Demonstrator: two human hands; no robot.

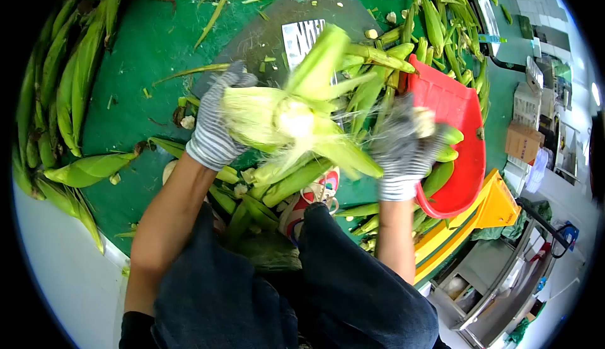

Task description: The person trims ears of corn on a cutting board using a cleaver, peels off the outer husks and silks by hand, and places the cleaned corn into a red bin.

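An ear of corn (296, 120), its pale green husk peeled outward like a star, hangs above the floor. Around its husk at the left wraps my left hand (218, 120), in a striped grey glove. My right hand (409, 150), gloved alike and blurred by motion, is to the right of the corn, near the husk tips. Something small and pale (423, 122) shows at its fingers; whether it is gripped is unclear. Loose husks (302, 182) lie below the corn, over and beside my shoes.
A red plastic scoop (463, 113) lies at the right with husks at its edge. Unpeeled corn (79, 91) is piled on the green floor (157, 40) at the left, more greens (435, 15) at the upper right. A yellow frame (495, 204) and a metal cart (485, 273) stand right.
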